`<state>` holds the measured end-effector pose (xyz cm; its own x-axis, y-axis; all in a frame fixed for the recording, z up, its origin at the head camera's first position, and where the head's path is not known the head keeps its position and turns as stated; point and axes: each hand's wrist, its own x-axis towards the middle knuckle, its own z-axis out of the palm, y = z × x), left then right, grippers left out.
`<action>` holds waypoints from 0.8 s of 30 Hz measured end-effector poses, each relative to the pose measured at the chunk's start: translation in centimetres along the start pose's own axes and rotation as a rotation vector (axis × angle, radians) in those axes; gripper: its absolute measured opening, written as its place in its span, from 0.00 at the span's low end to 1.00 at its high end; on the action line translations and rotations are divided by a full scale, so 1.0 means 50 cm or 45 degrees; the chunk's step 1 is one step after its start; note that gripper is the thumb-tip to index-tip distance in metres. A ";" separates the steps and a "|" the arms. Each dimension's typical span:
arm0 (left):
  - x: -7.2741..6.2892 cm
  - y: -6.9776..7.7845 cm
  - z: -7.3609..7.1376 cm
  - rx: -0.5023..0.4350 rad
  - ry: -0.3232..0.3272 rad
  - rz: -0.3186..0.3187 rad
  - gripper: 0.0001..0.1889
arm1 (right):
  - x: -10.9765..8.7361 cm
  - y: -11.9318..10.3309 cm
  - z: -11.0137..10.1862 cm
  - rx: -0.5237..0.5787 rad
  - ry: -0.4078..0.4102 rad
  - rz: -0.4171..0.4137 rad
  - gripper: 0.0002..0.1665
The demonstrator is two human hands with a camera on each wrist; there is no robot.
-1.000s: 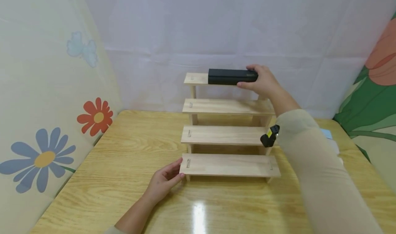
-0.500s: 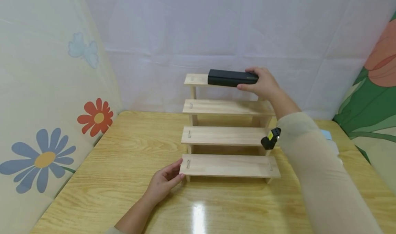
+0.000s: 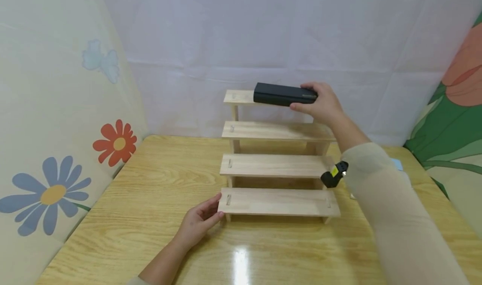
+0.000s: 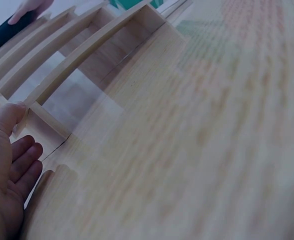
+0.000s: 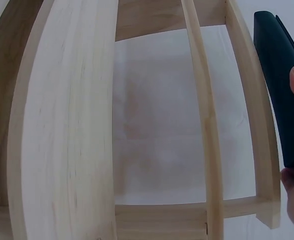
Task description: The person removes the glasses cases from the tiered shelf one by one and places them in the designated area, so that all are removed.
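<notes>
A four-tier wooden stepped rack (image 3: 278, 201) stands on the table. At its top tier my right hand (image 3: 325, 103) grips the right end of a long black glasses case (image 3: 278, 94), thumb in front and fingers behind. The case sits slightly askew over the top board, its left end higher in the head view. In the right wrist view the case (image 5: 282, 85) shows beside the top board's edge, and the lid's flap is visible. My left hand (image 3: 201, 220) holds the left end of the lowest board between thumb and index finger; its other fingers (image 4: 27, 167) extend loosely below.
Pale blue and white items (image 3: 399, 170) lie on the table to the right, partly hidden by my right sleeve (image 3: 391, 201). A white cloth backdrop (image 3: 211, 34) hangs close behind the rack. Flower-patterned panels (image 3: 52, 195) border both sides.
The case has turned a little, its right end coming lower and nearer, with a slight shift right. My right hand moved with it; the left hand stays at the lowest board.
</notes>
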<state>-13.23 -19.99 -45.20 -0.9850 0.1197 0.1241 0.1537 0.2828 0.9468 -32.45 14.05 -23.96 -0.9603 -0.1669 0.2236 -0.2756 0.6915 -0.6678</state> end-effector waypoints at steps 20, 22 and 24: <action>0.003 -0.002 -0.003 -0.012 -0.004 -0.039 0.29 | -0.066 0.025 -0.064 -0.013 0.107 -0.037 0.46; 0.004 -0.002 -0.003 -0.009 -0.003 -0.051 0.29 | -0.074 0.030 -0.073 -0.020 0.117 -0.035 0.46; 0.004 -0.001 -0.002 -0.007 -0.005 -0.060 0.29 | -0.083 0.035 -0.082 -0.024 0.119 -0.028 0.46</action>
<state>-13.45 -20.09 -45.19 -0.9908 0.1104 0.0778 0.1064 0.2832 0.9531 -28.77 18.86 -23.15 -0.9455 -0.1166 0.3041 -0.2952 0.7015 -0.6486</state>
